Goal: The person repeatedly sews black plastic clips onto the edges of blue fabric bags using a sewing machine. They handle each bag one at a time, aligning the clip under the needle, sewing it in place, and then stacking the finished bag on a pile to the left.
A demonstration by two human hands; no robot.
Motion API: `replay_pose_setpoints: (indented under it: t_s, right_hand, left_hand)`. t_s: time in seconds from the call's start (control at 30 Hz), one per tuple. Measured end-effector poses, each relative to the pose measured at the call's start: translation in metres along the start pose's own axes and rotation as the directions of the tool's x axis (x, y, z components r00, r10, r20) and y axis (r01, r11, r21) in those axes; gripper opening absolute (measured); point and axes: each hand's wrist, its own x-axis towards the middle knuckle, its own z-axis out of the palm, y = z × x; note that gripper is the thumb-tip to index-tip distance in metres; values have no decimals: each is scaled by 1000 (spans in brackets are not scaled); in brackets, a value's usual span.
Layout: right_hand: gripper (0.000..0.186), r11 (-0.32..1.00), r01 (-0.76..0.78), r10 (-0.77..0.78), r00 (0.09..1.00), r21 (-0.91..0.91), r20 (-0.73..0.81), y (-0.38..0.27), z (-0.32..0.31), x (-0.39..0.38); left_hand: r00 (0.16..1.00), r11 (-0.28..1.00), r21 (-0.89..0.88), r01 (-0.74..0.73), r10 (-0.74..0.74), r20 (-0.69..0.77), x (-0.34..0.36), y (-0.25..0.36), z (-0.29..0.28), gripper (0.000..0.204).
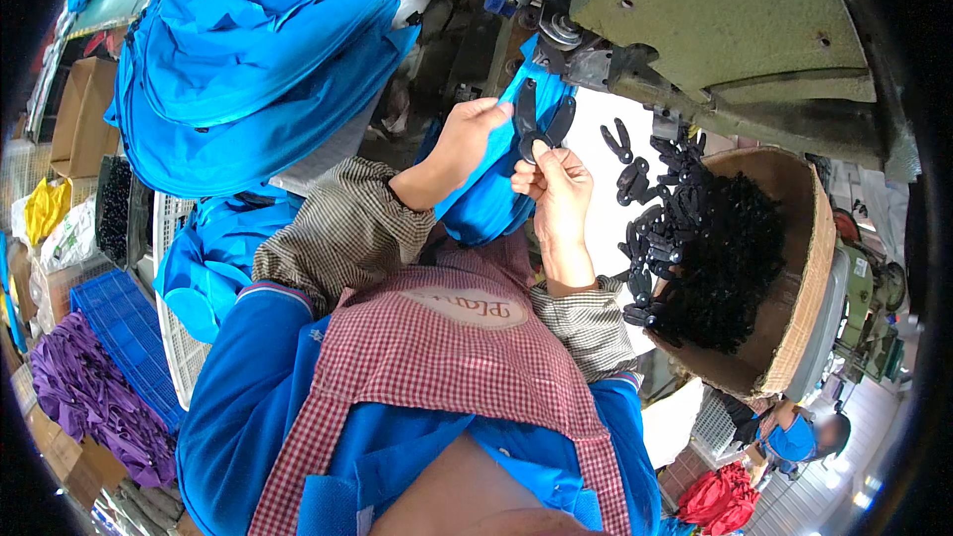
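My left hand [467,134] is closed on the blue fabric strap [486,189], pinching it near its upper end under the sewing machine [715,30]. My right hand [556,184] grips a black plastic clip [541,124] between thumb and fingers, seemingly threaded on the strap. Both forearms reach up from my checked sleeves, wrists close together. To my right, a cardboard box [804,268] brims with black clips [715,258].

head cam | looks steeply down from above | close over hands [516,154] | fisheye-bent rim
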Motion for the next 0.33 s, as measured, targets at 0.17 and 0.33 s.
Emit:
replay_pose_setpoints:
  t_s: [0.17, 0.33]
  right_hand:
    - [34, 863, 124, -130, 991, -490, 21, -3, -11, 10]
    - [24, -162, 527, -374, 750, -834, 546, 33, -101, 195]
  left_hand:
    - [1000, 991, 134, -2, 0, 16, -8, 13, 5, 21]
    - [986, 975, 169, 142, -154, 63, -7, 38, 4, 25]
